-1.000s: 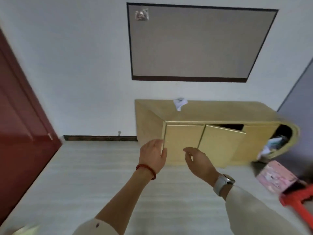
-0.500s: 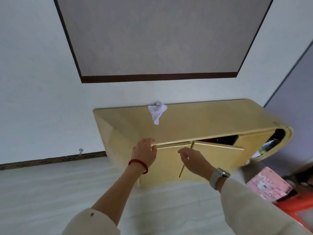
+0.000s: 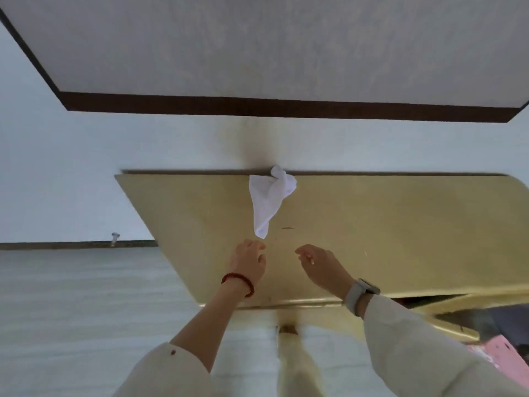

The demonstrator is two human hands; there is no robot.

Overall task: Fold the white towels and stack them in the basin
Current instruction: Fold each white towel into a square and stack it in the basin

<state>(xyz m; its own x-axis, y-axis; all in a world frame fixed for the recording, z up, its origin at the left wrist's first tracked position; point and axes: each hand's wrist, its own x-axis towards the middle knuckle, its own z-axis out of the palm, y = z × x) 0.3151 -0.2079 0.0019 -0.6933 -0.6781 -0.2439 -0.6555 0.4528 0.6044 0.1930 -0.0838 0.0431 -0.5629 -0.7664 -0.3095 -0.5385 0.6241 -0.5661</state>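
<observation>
Towel [image 3: 269, 200] lying lengthwise toward both hands — tip nearest the left hand [image 3: 249, 262], right hand [image 3: 320, 267] farther; both grips loose, empty.

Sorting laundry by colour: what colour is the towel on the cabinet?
White, plain; the towel shows best in the head view.

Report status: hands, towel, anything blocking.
Left hand and right hand open, empty, over cabinet top. White towel crumpled, unfolded, just beyond fingertips. Nothing between. No basin in view.

We've got both arms stretched out mid-frame, left hand [image 3: 248, 263] and right hand [image 3: 320, 267] loosely curled, holding nothing.
</observation>
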